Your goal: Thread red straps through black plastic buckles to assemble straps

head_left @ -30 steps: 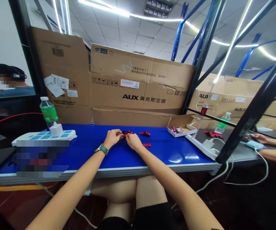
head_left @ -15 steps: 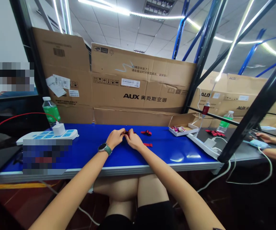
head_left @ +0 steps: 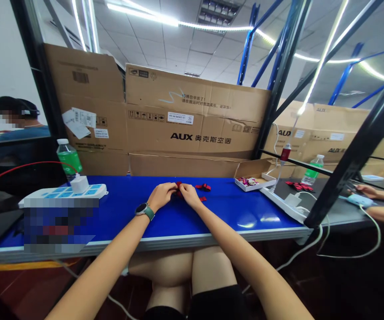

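My left hand [head_left: 161,194], with a watch on its wrist, and my right hand [head_left: 189,194] meet over the blue table [head_left: 225,213]. Between their fingertips both pinch a small red and black strap [head_left: 179,188], partly covered by the fingers. Just right of my right hand lies a red and black strap piece [head_left: 203,187]. A short red strip [head_left: 203,199] shows nearer the front, partly hidden by that hand.
A white power strip [head_left: 95,192] and a green-labelled bottle [head_left: 68,158] stand at the left. An open box [head_left: 256,184] with small items sits at the back right. Cardboard [head_left: 195,115] closes the back. A person's hand [head_left: 368,191] shows far right.
More of the red strap now shows between my fingertips. My right hand has shifted slightly right and covers more of the short red strip. The view has tilted slightly.
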Demonstrator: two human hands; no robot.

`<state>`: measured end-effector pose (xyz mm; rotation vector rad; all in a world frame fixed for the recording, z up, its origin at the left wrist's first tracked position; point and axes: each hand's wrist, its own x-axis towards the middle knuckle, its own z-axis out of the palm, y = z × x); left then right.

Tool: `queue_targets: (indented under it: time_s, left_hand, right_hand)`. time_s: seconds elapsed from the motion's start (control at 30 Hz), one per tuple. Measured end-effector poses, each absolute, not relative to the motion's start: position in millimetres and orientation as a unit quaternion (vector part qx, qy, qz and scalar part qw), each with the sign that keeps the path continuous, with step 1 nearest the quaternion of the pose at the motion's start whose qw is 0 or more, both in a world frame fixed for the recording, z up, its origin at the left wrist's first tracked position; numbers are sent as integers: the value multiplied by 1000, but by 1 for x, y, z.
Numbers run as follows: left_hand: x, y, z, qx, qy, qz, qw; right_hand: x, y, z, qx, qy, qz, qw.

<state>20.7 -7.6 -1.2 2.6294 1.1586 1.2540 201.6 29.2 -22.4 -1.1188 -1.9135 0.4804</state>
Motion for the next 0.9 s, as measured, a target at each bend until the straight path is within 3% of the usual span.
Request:
queue_targets:
  time_s: [0.23,0.57,0.9]
  left_hand:
    - [22,-5,-2,826,380,417,-4]
    - [19,-2,-2,813,391,431,26]
    - [19,-5,0,799,380,466,-21]
  right_hand:
    - [204,23,-16,-418,-770,101,471]
    - [206,15,-12,-402,-863,9,307]
    - [205,11,-7,-397,-856,14,331]
